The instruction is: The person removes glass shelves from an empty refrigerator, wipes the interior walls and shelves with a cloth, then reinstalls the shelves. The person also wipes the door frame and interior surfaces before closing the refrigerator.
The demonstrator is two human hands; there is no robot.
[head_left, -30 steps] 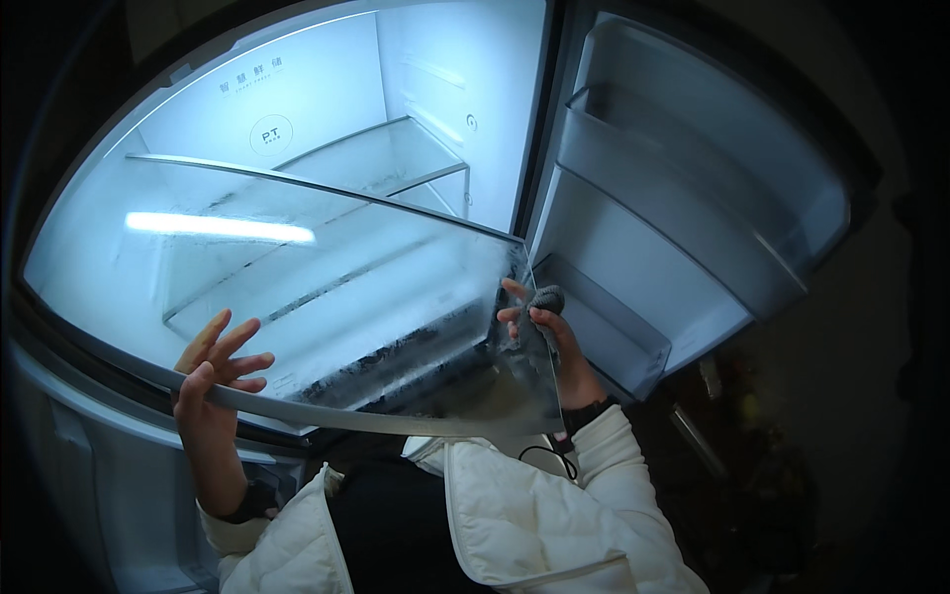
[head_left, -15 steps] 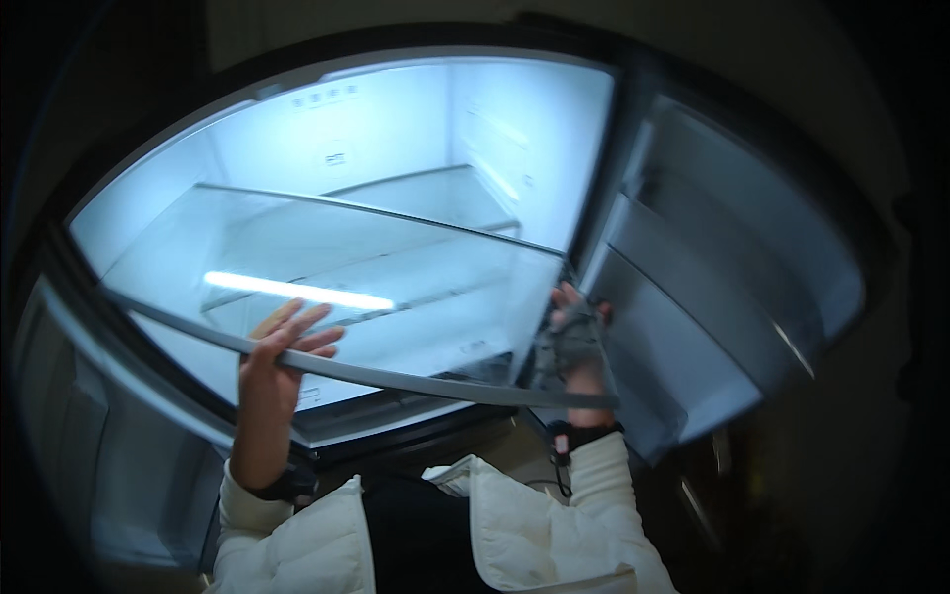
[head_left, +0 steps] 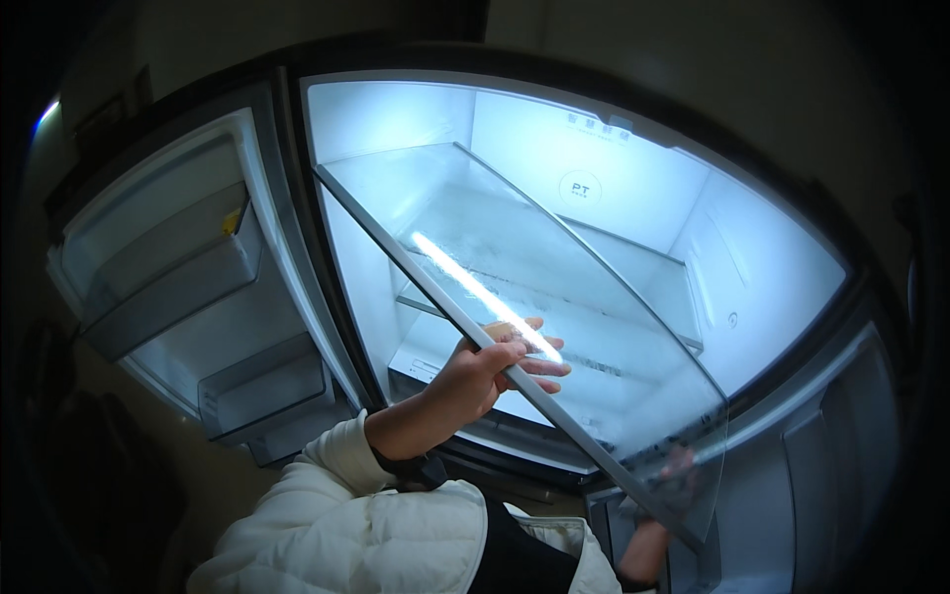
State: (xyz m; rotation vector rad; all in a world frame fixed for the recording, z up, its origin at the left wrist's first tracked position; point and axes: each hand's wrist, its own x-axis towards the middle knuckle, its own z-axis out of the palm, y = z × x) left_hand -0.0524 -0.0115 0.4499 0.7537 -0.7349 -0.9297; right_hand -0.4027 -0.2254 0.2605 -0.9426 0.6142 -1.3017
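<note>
A clear glass shelf point(head_left: 633, 366) with a grey front trim slants across the opening of a lit refrigerator point(head_left: 614, 188). Its upper left end lies within the opening, while the lower right end sticks out in front. My left hand point(head_left: 485, 371) is closed on the middle of the trim, its fingers showing under the glass. At the lower right end my right hand point(head_left: 668, 485) supports the shelf; blurred, it shows partly through the glass.
Another glass shelf point(head_left: 633, 259) sits farther back inside. On the left, an open door carries clear bins point(head_left: 173, 287) and a small yellow item point(head_left: 233, 222). A second open door point(head_left: 841, 436) stands at the right, close to the shelf's lower end.
The view has turned, bringing the left door fully in. The shelf now slants more steeply down to the right in the picture, with both hands still on it.
</note>
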